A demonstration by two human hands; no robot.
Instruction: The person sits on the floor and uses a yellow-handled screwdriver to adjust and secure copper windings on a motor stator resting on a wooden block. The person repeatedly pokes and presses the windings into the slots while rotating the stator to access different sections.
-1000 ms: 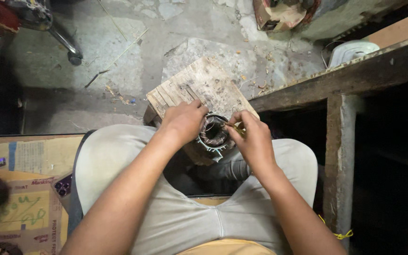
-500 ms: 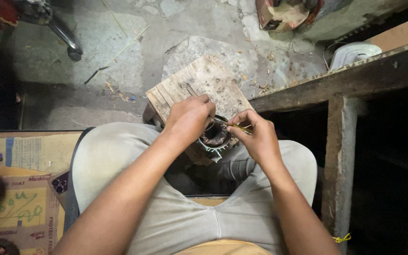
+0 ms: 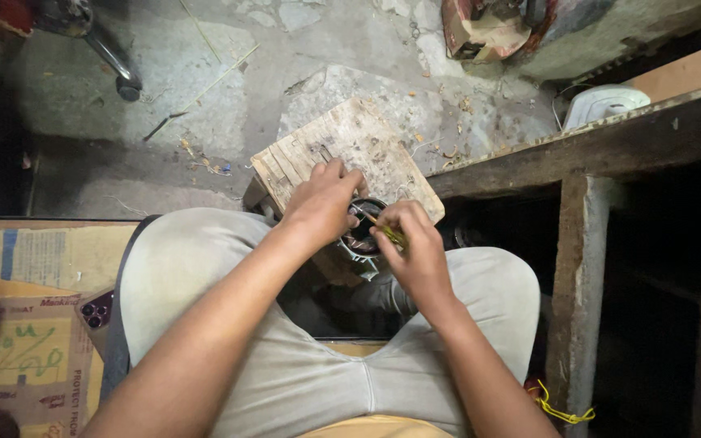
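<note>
**Both hands on a metal ring at the wood block**

Here, a person sits low, knees apart in pale trousers (image 3: 302, 365), bent over a round metal ring (image 3: 360, 235) w/ a dark hollow centre. The ring sits between the knees, against the near edge of a scuffed wood block (image 3: 359, 146) on the concrete floor (image 3: 164, 97).

Left hand (image 3: 318, 207) lies over the ring's left rim, fingers curled and closed on it, steadying it. Right hand (image 3: 415, 243) is just beside, on the ring's right side, fingers pinched narrow round a thin yellowish stick (image 3: 379, 225) whose tip points into the hollow. Hands nearly touch.

Around: a wood bench (image 3: 578, 154) w/ a thick post on the right, yellow cord (image 3: 557, 405) at its foot. Flattened cardboard (image 3: 34, 324) on the left, a phone (image 3: 95, 310) at its edge by the left thigh. White plastic thing (image 3: 602, 104) behind the bench; can't tell what it is.
</note>
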